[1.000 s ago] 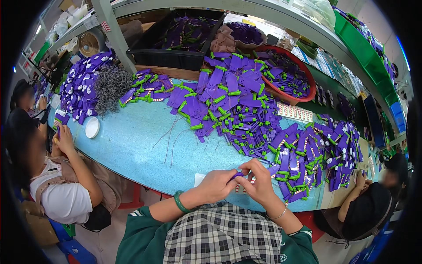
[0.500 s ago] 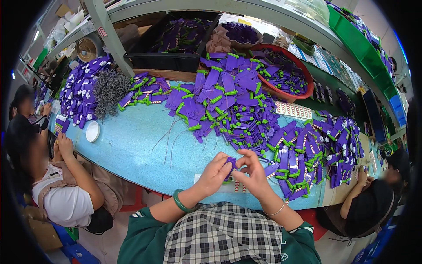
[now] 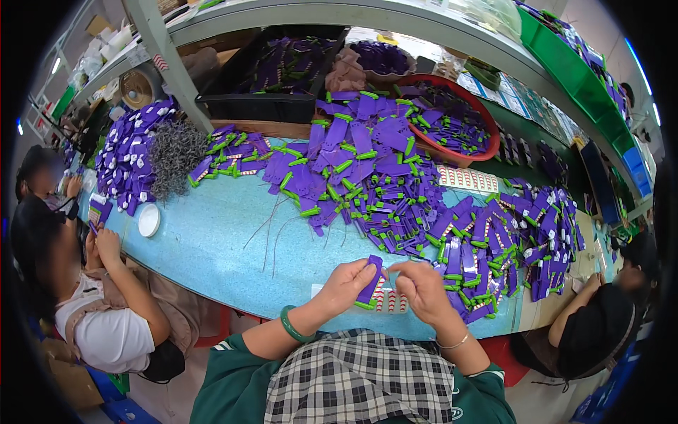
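A flat purple plastic piece with a bright green end is pinched between the thumb and fingers of my left hand. It stands tilted, green end down. Just right of it, my right hand is closed, fingers curled and the index fingertip near the piece's edge; anything between those fingers is too small to make out. Beneath the hands lies a sheet of red-and-white striped stickers. Beyond them spreads a big heap of purple pieces with green ends.
More purple pieces with striped stickers lie to the right. At the left are white-tipped purple pieces, a grey wire tangle and a white dish. Behind stand a red basin and black crate. Co-workers sit both sides.
The purple piece has turned in my left hand, so its length and green end now show. My right hand has shifted right and slightly down, its fingers more curled.
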`<state>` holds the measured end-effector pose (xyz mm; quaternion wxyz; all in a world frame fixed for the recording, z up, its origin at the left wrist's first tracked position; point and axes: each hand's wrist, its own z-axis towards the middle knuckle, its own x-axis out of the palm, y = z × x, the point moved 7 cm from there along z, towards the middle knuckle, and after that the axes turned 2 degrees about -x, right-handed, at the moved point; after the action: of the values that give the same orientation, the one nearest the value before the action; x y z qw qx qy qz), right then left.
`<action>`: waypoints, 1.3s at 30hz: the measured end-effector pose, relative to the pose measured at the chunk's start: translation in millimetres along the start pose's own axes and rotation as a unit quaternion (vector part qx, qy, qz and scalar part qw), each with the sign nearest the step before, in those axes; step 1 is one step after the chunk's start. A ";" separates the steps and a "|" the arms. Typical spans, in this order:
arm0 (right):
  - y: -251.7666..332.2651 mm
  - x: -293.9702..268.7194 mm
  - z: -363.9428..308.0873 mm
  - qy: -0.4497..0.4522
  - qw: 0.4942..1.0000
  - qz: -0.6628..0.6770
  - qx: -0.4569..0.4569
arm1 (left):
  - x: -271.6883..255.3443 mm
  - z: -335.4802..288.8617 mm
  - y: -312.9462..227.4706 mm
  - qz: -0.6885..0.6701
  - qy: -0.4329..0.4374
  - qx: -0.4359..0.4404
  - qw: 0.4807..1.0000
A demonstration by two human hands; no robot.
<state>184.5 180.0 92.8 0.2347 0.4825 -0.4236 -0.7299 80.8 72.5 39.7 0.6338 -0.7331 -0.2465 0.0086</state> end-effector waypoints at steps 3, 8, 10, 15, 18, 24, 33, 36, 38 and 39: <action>-30.6 9.8 -4.4 0.022 0.938 0.343 0.048 | -6.3 -1.7 2.9 -0.025 0.000 -0.021 0.999; -46.6 -36.3 1.4 -0.119 0.568 0.813 0.036 | -17.7 -7.5 8.2 -0.139 -0.043 -0.015 0.989; -50.8 -39.7 1.6 -0.164 0.621 0.764 0.068 | -22.9 -3.1 6.5 -0.109 -0.040 -0.010 0.993; -32.1 36.8 -21.0 -0.051 0.879 0.431 0.199 | -3.9 4.4 8.4 0.020 -0.027 0.023 0.999; -41.4 39.4 -23.8 -0.053 0.923 0.342 0.166 | 7.4 4.9 -19.9 0.259 0.021 0.129 0.957; -69.2 -84.8 -33.4 -0.183 0.966 0.152 0.105 | -96.9 23.6 -89.5 0.550 -0.173 0.238 0.782; -4.0 -60.5 -32.6 -0.109 0.965 -0.235 -0.033 | -154.4 72.2 -101.0 0.784 -0.103 0.246 0.560; 16.9 1.8 -27.1 0.017 0.968 -0.224 -0.116 | -145.4 78.6 -93.6 0.750 -0.082 0.231 0.614; 13.1 23.3 -25.7 0.048 0.968 -0.216 -0.122 | -132.7 68.6 -95.5 0.744 -0.105 0.200 0.629; 13.8 29.1 -22.0 0.057 0.968 -0.214 -0.115 | -127.9 59.5 -99.7 0.702 -0.132 0.235 0.659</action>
<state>191.1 142.2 85.8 0.1503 0.5723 -0.2093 -0.7785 -85.8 87.4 82.8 0.5513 -0.5064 0.2703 0.6054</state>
